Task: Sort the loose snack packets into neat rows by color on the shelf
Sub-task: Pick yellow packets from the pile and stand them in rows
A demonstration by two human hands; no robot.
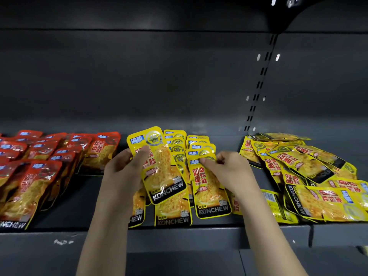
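A yellow KONCHEW packet (159, 166) was held up in the left hand (123, 168), the thumb laid across its upper face and the fingers curled behind its left edge, so that it was tilted clear of the yellow rows (191, 156) just beyond the knuckles. The right hand (229, 170) was pressed down on the front packet of the right-hand yellow row (209, 188), the thumb pinned near its top label and the fingers curled past its right edge; whether that packet was truly pinched or merely steadied could not be told.

The packets were judged to be light, flat and pliant: glossy film pouches with rounded corners, a clear window over a crinkled, honeycombed filling, and a black band at the foot. Such film was expected to be slippery, so a pinch at the sealed upper margin or along a side seam was thought safest, the soft middle being likely to buckle. Little fragility was suspected, though stacked rows were likely to slide if nudged.

Left of the left hand, red packets (39, 160) were ranged in overlapping rows. Right of the right hand, a loose heap of yellow packets (302, 172) was left unsorted, some turned sideways, one barcode-up. Everything was laid on a dark grey metal shelf (199, 236).
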